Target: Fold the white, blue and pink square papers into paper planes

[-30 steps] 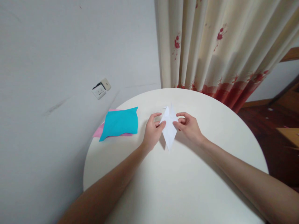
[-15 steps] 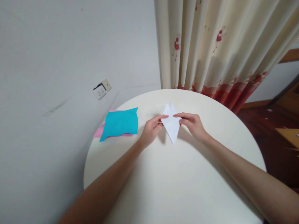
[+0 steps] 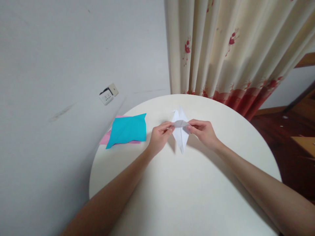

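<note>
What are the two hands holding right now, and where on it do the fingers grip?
Both hold the folded white paper. The left hand pinches its left corner and the right hand its right corner, at the widest part, where a flap crosses between them.

The one camera sits on the person's head, high above the round white table point(image 3: 197, 196), looking forward and down at it, close in, toward the curtain point(image 3: 233, 49) behind the table.

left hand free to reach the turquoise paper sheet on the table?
Probably not right now: the left hand is pinching the folded white paper. The turquoise paper sheet lies close beside it, with bare table between.
</note>
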A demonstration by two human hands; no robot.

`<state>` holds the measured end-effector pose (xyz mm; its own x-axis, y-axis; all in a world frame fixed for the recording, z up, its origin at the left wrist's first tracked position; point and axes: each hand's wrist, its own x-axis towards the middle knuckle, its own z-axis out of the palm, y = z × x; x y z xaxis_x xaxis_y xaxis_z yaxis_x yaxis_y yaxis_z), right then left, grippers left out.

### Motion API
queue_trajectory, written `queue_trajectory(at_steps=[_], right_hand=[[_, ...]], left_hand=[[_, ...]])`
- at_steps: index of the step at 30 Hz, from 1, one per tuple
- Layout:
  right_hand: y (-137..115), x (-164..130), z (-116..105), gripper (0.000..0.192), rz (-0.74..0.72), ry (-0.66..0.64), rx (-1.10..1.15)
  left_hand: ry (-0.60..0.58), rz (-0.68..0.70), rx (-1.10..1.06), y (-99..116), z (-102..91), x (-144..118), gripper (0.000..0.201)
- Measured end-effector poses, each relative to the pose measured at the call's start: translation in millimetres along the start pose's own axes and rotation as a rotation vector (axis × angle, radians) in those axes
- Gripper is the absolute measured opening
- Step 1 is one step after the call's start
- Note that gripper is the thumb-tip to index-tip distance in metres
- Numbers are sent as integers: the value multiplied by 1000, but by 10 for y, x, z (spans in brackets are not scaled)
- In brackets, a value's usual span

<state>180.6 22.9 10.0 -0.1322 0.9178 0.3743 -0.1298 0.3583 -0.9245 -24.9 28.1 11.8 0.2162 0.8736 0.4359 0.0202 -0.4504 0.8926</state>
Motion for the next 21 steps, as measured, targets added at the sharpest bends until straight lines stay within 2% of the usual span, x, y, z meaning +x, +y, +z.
queue_trajectory(at_steps=[3, 7, 11, 13, 17, 21], right_hand=[[49, -1, 54, 24, 42, 72, -41], [121, -18, 125, 28, 73, 150, 24], [146, -30, 149, 52, 57, 147, 105], [148, -31, 148, 56, 54, 129, 98], [147, -46, 173, 51, 68, 112, 51], [130, -92, 241, 31, 172, 106, -16]], left_hand=[[34, 0, 51, 16, 35, -4, 22], [86, -108, -65, -31, 92, -22, 24], [135, -167, -171, -43, 120, -30, 62], [114, -209, -201, -37, 122, -36, 71], [44, -315, -185, -43, 131, -59, 37], [33, -357, -153, -41, 151, -81, 34]])
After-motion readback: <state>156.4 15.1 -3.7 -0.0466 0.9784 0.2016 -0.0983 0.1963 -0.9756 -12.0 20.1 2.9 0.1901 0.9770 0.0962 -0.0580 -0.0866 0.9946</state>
